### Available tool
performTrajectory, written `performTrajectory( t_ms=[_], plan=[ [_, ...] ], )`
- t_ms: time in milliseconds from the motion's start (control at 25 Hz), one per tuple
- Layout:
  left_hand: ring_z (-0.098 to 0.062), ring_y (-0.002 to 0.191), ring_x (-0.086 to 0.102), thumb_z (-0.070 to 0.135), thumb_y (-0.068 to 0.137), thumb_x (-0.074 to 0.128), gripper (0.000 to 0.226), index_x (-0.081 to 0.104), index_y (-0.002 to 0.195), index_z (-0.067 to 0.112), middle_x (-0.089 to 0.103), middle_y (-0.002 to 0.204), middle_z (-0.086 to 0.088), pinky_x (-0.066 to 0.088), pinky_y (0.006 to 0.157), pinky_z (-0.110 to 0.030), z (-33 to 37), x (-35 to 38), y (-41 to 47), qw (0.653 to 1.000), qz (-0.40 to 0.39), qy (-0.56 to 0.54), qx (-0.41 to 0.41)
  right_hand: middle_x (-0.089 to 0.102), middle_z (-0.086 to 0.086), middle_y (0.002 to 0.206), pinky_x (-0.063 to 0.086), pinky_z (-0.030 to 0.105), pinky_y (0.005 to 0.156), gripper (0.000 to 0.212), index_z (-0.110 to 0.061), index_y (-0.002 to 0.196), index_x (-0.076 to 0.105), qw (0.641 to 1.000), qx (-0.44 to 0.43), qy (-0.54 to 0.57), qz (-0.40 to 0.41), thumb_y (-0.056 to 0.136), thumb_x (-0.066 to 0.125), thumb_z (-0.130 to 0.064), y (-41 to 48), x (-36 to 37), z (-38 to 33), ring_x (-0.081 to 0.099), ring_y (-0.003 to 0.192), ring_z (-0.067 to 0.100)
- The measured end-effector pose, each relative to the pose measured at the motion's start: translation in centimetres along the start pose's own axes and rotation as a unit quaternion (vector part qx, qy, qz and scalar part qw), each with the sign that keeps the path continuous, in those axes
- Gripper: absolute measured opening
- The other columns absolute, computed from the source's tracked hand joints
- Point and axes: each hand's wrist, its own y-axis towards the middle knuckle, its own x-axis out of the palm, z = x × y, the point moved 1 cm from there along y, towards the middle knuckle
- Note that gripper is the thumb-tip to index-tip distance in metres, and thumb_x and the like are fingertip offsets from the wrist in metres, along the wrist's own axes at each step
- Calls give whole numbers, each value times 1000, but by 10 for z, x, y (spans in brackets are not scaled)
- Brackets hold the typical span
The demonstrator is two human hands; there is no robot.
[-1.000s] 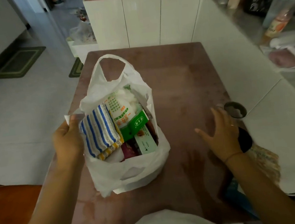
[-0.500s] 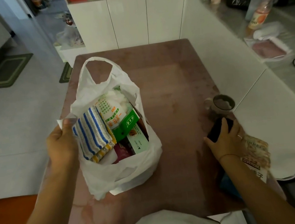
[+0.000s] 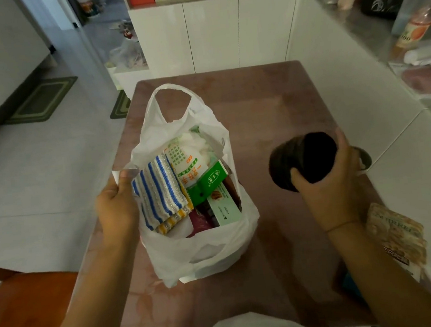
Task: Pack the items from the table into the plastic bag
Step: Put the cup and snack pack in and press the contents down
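A white plastic bag [image 3: 208,253] stands open on the brown table [image 3: 270,108], left of centre. Inside it are a blue-striped cloth [image 3: 158,194], a white packet with green print [image 3: 186,161], a green box [image 3: 208,183] and other packs. My left hand [image 3: 116,209] pinches the bag's left rim and holds it open. My right hand [image 3: 332,185] grips a dark roll [image 3: 302,161], lifted above the table to the right of the bag. A printed snack packet [image 3: 397,236] lies by my right forearm at the table's right edge.
A cup [image 3: 364,159] sits at the table's right edge, mostly hidden behind my right hand. A white counter [image 3: 362,98] runs along the right, with bottles and a dark bag on top. White cabinets stand beyond the table. A wooden chair seat [image 3: 24,314] is at lower left.
My right hand reached to the right table edge by the cup, closed on the dark roll and lifted it toward the bag. My left hand kept holding the bag rim.
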Motion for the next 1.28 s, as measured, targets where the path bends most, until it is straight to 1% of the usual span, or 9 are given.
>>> performTrajectory(
  t_ms=[160, 400, 680, 800, 960, 1080, 1160, 1200, 1280],
  plan=[
    [-26, 80, 68, 46, 89, 49, 29, 69, 91, 25, 70, 89, -4, 54, 72, -43, 4, -1, -2, 1000, -1, -12, -10, 34, -3, 131, 36, 1, 89, 82, -21, 134, 34, 976, -132, 156, -76, 62, 71, -32, 13, 45, -100, 39, 122, 9],
    [-22, 80, 69, 40, 91, 51, 28, 70, 102, 23, 72, 94, -3, 56, 75, -42, 6, -6, 0, 999, 6, -40, -9, 37, 11, 137, 42, 38, 103, 76, -12, 134, 34, 924, -224, -48, -307, 73, 76, -30, 6, 142, -129, 39, 126, 29],
    [-23, 85, 68, 44, 92, 47, 28, 69, 102, 30, 70, 103, 0, 54, 75, -42, 4, -5, 1, 1000, 4, -29, 4, 38, 10, 138, 47, 43, 89, 56, -17, 106, 37, 837, -314, -111, -434, 69, 76, -35, 11, 137, -95, 48, 113, 29],
    [-21, 79, 67, 43, 91, 47, 27, 70, 98, 29, 70, 95, 3, 55, 71, -41, 6, -2, 1, 1000, 10, -20, 3, 27, 11, 149, 48, 42, 85, 48, -20, 94, 33, 854, -290, -131, -411, 73, 74, -34, 8, 141, -90, 51, 109, 32],
    [-20, 72, 65, 44, 93, 42, 30, 63, 77, 30, 66, 79, 0, 51, 66, -36, 8, 0, -3, 1000, 10, 1, 5, 15, 12, 156, 43, 44, 94, 46, -13, 112, 38, 879, -235, -179, -375, 78, 68, -24, 14, 168, -110, 46, 117, 35],
    [-16, 72, 61, 44, 94, 40, 32, 57, 71, 30, 63, 76, 1, 43, 65, -32, 7, -3, -3, 1000, 17, 9, 13, 22, 12, 151, 29, 49, 109, 54, -14, 119, 40, 837, -237, -235, -435, 77, 68, -34, 25, 179, -126, 34, 131, 35],
    [-18, 77, 63, 44, 94, 39, 30, 58, 76, 30, 64, 81, 1, 47, 69, -36, 5, -7, 0, 1000, 14, 14, 9, 44, 11, 136, 35, 49, 106, 53, -14, 111, 52, 813, -247, -158, -503, 74, 67, -49, 46, 170, -139, 44, 123, 30],
    [-20, 80, 64, 44, 94, 38, 29, 59, 79, 31, 65, 84, 0, 50, 74, -40, 4, -8, 2, 1000, 10, 17, 8, 54, 7, 122, 42, 47, 101, 49, -14, 102, 58, 837, -230, -68, -492, 72, 66, -53, 61, 162, -146, 51, 113, 26],
    [-23, 82, 65, 43, 94, 38, 29, 61, 83, 30, 67, 87, -1, 52, 81, -45, 3, -11, 4, 1000, 9, 19, 10, 55, -1, 114, 46, 43, 97, 46, -18, 102, 57, 927, -149, 74, -336, 70, 68, -49, 100, 154, -151, 53, 108, 21]
  ],
)
